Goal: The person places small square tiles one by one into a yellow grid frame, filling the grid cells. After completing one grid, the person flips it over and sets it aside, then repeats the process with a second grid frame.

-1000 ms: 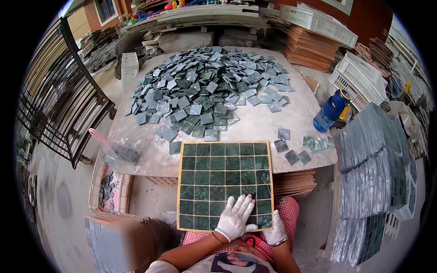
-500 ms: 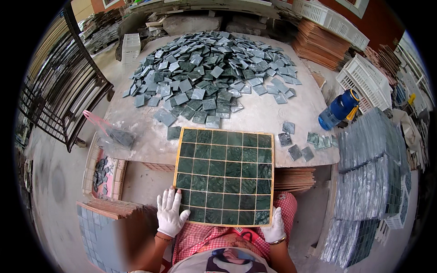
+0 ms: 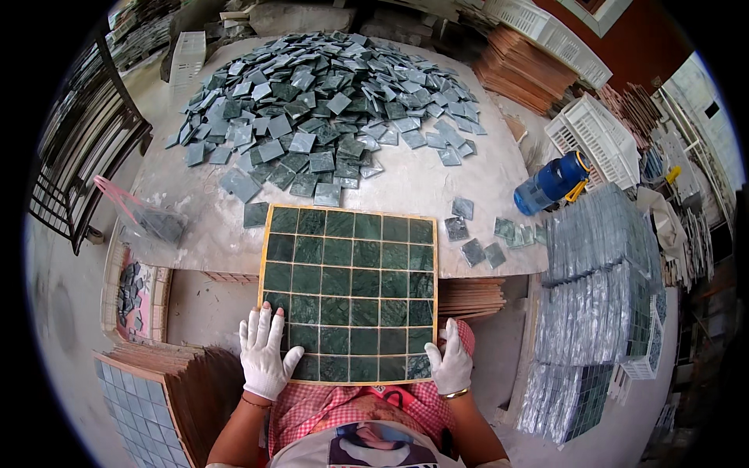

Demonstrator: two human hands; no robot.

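A wooden-edged board [image 3: 263,257] filled with dark green square stone tiles in a grid leans between my lap and the table's front edge. My left hand [image 3: 267,355], in a white glove with bare fingertips, lies with outstretched fingers over its lower left edge. On the opposite edge my right hand [image 3: 450,360], gloved too, rests with thumb and fingers apart, the thumb touching a tile near the lower right corner. Neither hand grips anything. Beyond the board, a large heap of loose grey-green tiles [image 3: 320,101] covers the far part of the table [image 3: 406,187].
A blue bottle [image 3: 550,184] stands tilted in view by several loose tiles at the right. Plastic-wrapped tile stacks [image 3: 589,304] rise beside the table. Stacked boards [image 3: 156,390] stand at lower left, near a crate [image 3: 160,304] of fragments. A pink-handled bag [image 3: 152,222] lies at the table's left.
My view has shifted, so the scene sits further left. My right hand has moved up along the board's right side, its fingers now spread. My left hand stays on the left edge.
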